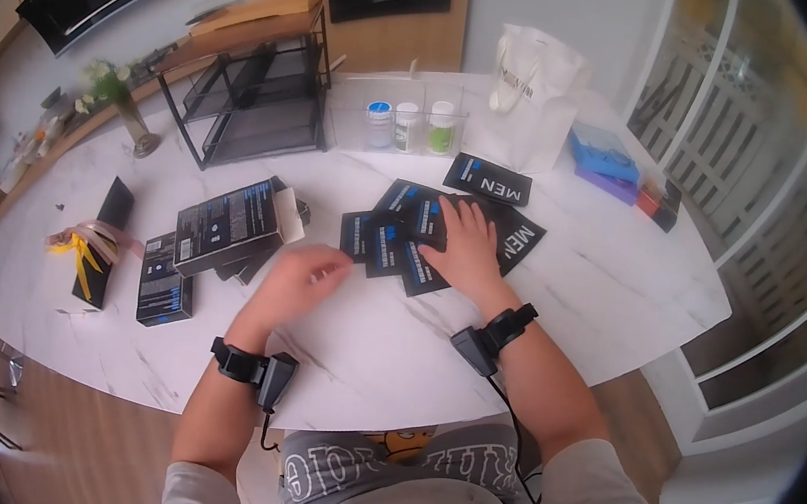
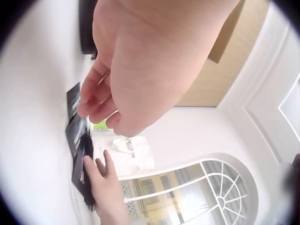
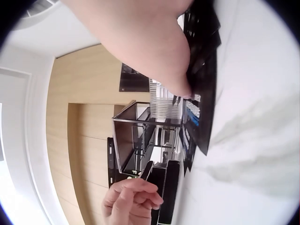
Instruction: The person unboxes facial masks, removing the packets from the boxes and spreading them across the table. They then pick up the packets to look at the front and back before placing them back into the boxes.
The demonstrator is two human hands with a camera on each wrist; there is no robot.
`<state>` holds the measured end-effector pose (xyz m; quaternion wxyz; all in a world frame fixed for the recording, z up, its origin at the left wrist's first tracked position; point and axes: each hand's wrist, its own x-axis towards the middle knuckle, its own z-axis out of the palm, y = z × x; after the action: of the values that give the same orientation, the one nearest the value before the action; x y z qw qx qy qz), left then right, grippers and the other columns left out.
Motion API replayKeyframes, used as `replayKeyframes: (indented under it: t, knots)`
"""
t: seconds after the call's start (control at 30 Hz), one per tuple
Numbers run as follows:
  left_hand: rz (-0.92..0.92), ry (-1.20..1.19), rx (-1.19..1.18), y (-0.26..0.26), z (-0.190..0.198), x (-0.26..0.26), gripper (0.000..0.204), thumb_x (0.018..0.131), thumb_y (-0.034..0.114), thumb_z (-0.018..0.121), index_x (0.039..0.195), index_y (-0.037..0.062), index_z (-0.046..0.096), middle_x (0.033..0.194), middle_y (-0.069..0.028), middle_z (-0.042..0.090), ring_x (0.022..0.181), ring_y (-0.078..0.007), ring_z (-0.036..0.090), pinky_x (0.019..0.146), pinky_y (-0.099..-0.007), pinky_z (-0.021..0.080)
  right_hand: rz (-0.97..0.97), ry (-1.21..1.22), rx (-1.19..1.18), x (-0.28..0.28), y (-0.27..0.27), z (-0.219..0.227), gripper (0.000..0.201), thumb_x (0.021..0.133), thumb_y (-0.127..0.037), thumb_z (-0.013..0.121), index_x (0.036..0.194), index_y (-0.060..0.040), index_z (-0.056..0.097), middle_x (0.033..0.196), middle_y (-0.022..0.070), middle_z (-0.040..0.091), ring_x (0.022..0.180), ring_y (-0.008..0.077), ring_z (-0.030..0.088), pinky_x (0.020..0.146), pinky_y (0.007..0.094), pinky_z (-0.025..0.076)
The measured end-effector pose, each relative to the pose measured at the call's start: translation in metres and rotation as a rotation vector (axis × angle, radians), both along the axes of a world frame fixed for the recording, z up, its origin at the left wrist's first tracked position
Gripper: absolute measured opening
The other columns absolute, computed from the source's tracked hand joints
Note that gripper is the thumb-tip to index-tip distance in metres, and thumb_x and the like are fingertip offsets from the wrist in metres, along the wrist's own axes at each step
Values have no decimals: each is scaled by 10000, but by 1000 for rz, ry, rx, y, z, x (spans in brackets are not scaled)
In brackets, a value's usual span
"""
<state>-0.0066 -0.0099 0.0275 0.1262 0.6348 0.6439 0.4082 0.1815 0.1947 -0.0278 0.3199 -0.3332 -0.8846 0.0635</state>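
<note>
Several flat black packets [image 1: 382, 247] with blue and white print lie overlapping in a fan on the marble-patterned table [image 1: 349, 366]. My right hand [image 1: 470, 252] rests on the pile with its fingers spread over the top packets. My left hand [image 1: 301, 285] hovers left of the pile, fingers loosely bent and nothing in them; it is slightly blurred. In the left wrist view the left hand's curled fingers [image 2: 99, 101] appear above the table. Another black packet marked MEN [image 1: 489, 179] lies just behind the pile. Black printed boxes [image 1: 229, 223] are stacked to the left, one with its flap open.
A black box with a yellow ribbon [image 1: 93, 254] stands at the far left. Behind are a wire-mesh rack [image 1: 266, 99], a clear organizer with bottles [image 1: 405, 127] and a white paper bag [image 1: 533, 102]. Blue and purple boxes [image 1: 604, 156] sit at the back right.
</note>
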Motion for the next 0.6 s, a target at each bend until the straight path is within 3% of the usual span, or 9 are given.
replayKeyframes:
  t: [0.07,0.17,0.27,0.37,0.43,0.47,0.57,0.6]
  knots:
    - [10,-31,-70,2,-17,1,154,917,104,645,999,-15,697,848,-67,688,738,-119,618,664,-264,501,-33,-87,-100,1,1,1,587,841,-320,700,1354,-87,537,1347,165,547,1298,321,479,1110,573,301]
    - [26,-99,-123,3,-27,2,160,920,100,643,999,-29,696,843,-64,690,730,-105,596,678,-253,505,15,-203,-5,7,2,6,418,855,-241,668,1235,-74,615,1249,114,630,1199,280,567,1065,528,376]
    - [20,-156,-126,3,-35,0,155,922,89,638,992,-38,695,846,-59,692,748,-99,601,692,-247,509,86,-83,-40,2,8,4,275,856,-164,635,1116,-85,673,1111,77,692,1068,261,635,991,470,448]
    - [16,-154,-104,2,-40,-1,182,940,113,620,1002,-43,689,861,-65,693,763,-107,614,713,-251,517,1,5,-180,-1,-4,17,236,851,-66,602,1065,-96,696,1046,87,704,984,271,657,926,426,485]
    - [3,-151,-82,3,-44,-3,266,986,198,588,1038,-47,678,891,-89,697,774,-131,637,732,-262,530,136,205,-194,-1,-7,22,275,830,-15,589,1069,-96,698,1081,86,699,1043,269,644,981,433,457]
    - [-22,-400,-108,3,-42,-2,331,1006,254,548,1082,-51,653,920,-108,697,801,-153,653,745,-277,541,207,305,-201,-2,-8,27,297,819,11,583,1071,-96,699,1098,85,697,1072,268,637,1008,436,443]
    - [-128,-1056,-165,3,-29,2,512,1048,404,424,1209,-59,569,1003,-161,692,887,-220,689,785,-325,570,487,250,44,-1,-24,44,365,761,55,607,1076,-99,708,1160,61,686,1209,270,575,1106,470,347]
    - [-190,-1213,-182,2,-23,2,563,1052,444,379,1245,-61,535,1029,-176,686,920,-244,693,799,-343,577,577,208,54,-1,-25,40,416,707,23,676,1083,-148,724,1253,27,650,1349,301,451,1159,557,217]
